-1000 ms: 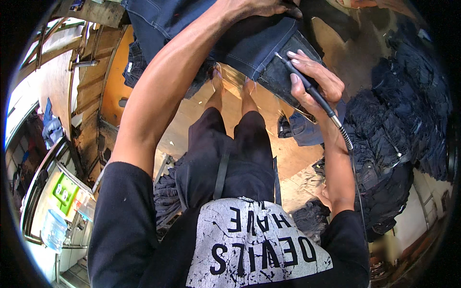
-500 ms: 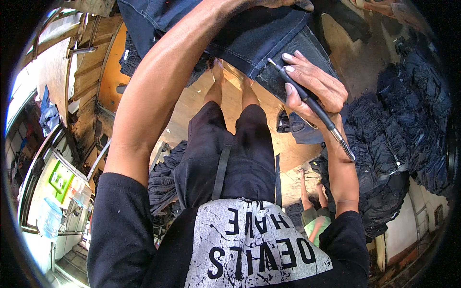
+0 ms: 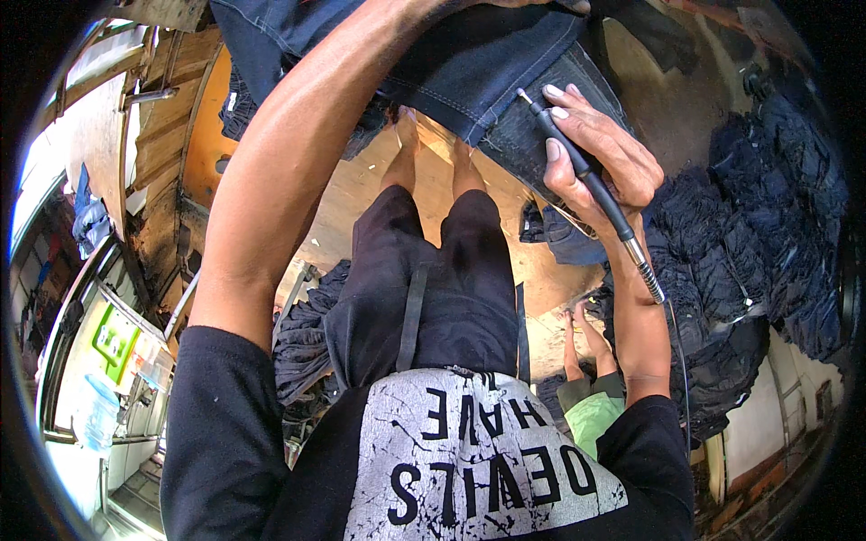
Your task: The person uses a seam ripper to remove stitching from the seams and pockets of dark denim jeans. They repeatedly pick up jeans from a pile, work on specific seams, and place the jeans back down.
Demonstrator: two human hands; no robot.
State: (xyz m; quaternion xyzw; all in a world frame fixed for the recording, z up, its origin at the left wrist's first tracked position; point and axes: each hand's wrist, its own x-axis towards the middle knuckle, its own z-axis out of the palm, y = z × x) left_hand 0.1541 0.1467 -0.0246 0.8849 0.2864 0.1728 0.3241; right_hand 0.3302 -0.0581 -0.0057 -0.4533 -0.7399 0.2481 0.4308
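My right hand (image 3: 609, 153) is closed round a slim black pen grinder (image 3: 577, 162). Its small metal tip points up and left, at the stitched edge of dark blue jeans (image 3: 487, 63). A spring sleeve ends the tool, and a thin cable runs down from it past my right forearm. Stretched over the jeans, my left arm leads to my left hand (image 3: 528, 4) at the top edge of the picture. Only a strip of that hand shows on the denim, one fingertip toward the right; most of its fingers are cut off. A greyer, worn denim piece (image 3: 532, 122) lies beside the stitched edge.
Dark garments lie in a large heap (image 3: 722, 243) on the right. A smaller pile (image 3: 311, 338) is left of my legs. Another person in a green top (image 3: 595, 419) is at the lower right. A clear water bottle (image 3: 95, 410) and a green rack (image 3: 115, 341) stand far left.
My right hand has shifted slightly right with the pen grinder, and the tip has moved up and right along the denim edge. The person in green has moved a little. My left hand stays put.
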